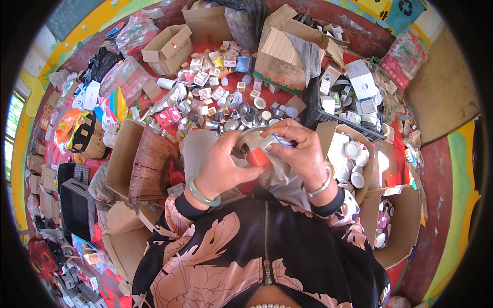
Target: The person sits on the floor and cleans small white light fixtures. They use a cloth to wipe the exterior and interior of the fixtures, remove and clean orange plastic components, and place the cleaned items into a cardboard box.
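Observation:
In front of my chest both hands are closed around a small round piece with a metal rim (250,137), possibly a lamp fitting. My left hand (222,163) grips its near left side between thumb and fingers. My right hand (296,149) is curled over the right side, its fingertips pressed on the piece. Thin blue wires (280,139) show beside the right fingers. An orange-red block-like part (258,157) sits between the two hands; which hand holds it is hard to tell. Pale cloth (277,172) hangs below the right hand.
Small boxes, bottles and round metal parts (249,120) lie beyond my hands. An open carton of white round pieces (354,149) stands at the right, beside a black crate (349,123). Another open carton (123,159) is at the left. Bags and cartons line the wall.

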`<state>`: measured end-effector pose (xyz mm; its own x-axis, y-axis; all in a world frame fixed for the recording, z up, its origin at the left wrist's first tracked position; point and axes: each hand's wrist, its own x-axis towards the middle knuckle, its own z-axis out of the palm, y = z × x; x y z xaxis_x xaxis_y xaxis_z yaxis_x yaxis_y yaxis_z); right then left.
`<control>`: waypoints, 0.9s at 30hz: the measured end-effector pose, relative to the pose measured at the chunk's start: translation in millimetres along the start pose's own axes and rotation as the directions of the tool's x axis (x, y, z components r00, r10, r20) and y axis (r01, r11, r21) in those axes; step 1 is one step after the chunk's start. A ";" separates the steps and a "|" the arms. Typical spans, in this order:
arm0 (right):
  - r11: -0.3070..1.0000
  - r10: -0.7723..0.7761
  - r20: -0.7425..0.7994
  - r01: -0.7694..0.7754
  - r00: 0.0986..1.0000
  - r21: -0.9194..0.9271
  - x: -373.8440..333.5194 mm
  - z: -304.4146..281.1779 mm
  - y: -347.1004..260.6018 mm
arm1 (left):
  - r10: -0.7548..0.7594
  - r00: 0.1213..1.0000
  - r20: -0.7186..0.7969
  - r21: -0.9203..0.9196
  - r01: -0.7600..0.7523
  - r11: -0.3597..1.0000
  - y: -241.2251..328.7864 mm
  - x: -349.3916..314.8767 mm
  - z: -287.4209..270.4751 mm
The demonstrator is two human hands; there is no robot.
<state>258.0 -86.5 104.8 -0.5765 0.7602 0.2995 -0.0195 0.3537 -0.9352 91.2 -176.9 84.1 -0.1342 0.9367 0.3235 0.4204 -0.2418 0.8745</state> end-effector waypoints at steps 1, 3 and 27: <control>0.999 0.023 0.023 -0.023 0.999 -0.030 1.9 -5.1 -0.3 | -0.077 0.997 -0.015 -0.100 0.075 0.992 -5.2 -0.2 -2.0; 0.973 0.216 -0.033 -0.213 0.976 0.085 2.1 -15.7 -8.7 | -0.230 0.973 -0.021 -0.299 0.213 0.930 -16.0 -0.2 -7.6; 0.847 -0.412 -0.173 0.307 0.895 -0.434 16.6 20.5 39.8 | -0.466 0.882 0.066 -0.932 0.221 0.286 -34.0 2.7 20.5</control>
<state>230.9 -71.0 68.7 -0.3667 0.6284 0.6861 0.1609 0.7692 -0.6185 94.9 -160.9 47.9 -0.2551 0.9558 -0.1465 -0.7461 -0.0982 0.6585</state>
